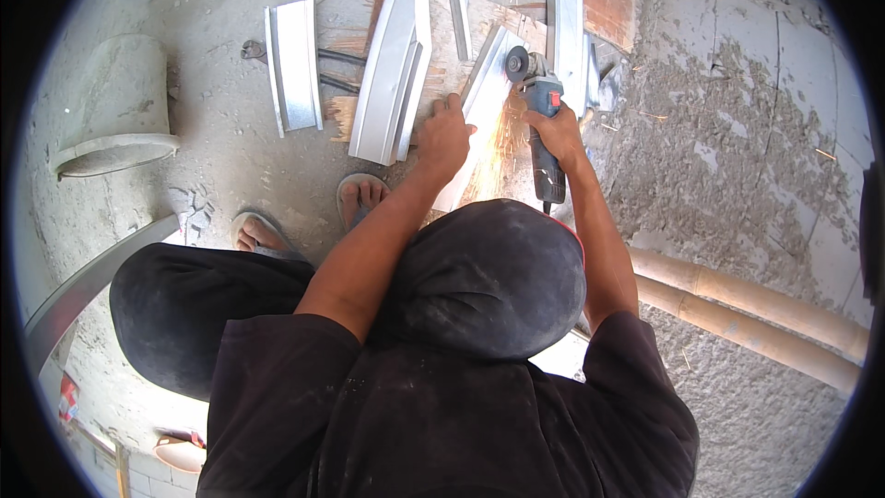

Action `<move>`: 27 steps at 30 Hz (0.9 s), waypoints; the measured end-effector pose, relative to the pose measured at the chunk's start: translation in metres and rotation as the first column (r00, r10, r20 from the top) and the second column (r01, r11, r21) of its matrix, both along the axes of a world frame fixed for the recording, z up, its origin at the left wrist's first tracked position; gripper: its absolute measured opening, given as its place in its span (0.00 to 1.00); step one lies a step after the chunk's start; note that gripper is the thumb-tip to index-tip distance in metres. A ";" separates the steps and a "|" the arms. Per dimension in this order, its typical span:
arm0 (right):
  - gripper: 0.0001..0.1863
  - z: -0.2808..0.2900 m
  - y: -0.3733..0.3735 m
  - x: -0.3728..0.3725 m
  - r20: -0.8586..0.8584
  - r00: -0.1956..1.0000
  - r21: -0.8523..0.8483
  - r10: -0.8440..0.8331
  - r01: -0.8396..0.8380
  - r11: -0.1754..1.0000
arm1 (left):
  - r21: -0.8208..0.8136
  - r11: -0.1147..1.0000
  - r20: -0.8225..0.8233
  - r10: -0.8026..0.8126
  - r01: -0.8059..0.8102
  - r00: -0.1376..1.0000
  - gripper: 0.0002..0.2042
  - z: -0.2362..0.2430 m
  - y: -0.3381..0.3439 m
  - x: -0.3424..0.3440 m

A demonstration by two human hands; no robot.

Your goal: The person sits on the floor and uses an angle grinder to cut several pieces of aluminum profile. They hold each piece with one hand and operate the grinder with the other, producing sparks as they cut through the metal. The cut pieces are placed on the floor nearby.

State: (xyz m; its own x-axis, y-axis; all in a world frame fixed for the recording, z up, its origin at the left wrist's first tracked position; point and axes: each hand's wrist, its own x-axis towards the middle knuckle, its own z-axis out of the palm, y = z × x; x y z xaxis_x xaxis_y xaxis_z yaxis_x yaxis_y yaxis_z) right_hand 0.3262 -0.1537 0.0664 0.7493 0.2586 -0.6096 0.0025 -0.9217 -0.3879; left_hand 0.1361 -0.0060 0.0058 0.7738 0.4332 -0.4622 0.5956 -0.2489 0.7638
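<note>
My right hand (555, 136) grips a dark angle grinder (543, 166) with a red switch; its disc (517, 63) meets a long silver metal profile (484, 97), and orange sparks (498, 152) spray downward from there. My left hand (444, 138) holds that profile at its left edge, fingers bent. Left of it lie a long bent metal channel (378, 74) and a shorter channel (293, 65), with dark-handled cutters (253, 50) partly beneath. Another silver profile (564, 18) lies behind the grinder, on broken plywood (604, 0).
A grey bucket (115, 101) lies tipped at the left, above a metal bar (83, 286). My sandalled feet (359, 194) are by the work. Two bamboo poles (747, 314) lie at the lower right, beside rough mortar-spotted blockwork (737, 111).
</note>
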 end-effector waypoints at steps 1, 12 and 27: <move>0.33 -0.004 -0.003 0.003 0.020 1.000 -0.005 0.003 -0.003 1.000 | 0.001 1.000 -0.002 -0.005 0.005 1.000 0.24 0.000 0.000 0.001; 0.31 -0.003 0.005 0.002 0.026 0.999 -0.025 -0.023 0.023 0.999 | -0.003 0.999 -0.067 -0.032 0.032 0.997 0.23 0.007 0.004 0.003; 0.21 -0.018 0.008 0.019 0.132 0.991 0.022 0.019 -0.022 1.000 | 0.016 0.999 -0.061 -0.048 0.049 0.997 0.24 -0.001 0.001 0.005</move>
State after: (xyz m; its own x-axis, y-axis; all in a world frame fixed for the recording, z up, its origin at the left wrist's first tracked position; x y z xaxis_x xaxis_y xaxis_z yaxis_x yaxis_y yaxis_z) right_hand 0.3453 -0.1459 0.0479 0.8169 0.2878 -0.4998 0.0735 -0.9115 -0.4047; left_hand 0.1406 -0.0052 0.0052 0.7646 0.4044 -0.5018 0.6278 -0.2915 0.7217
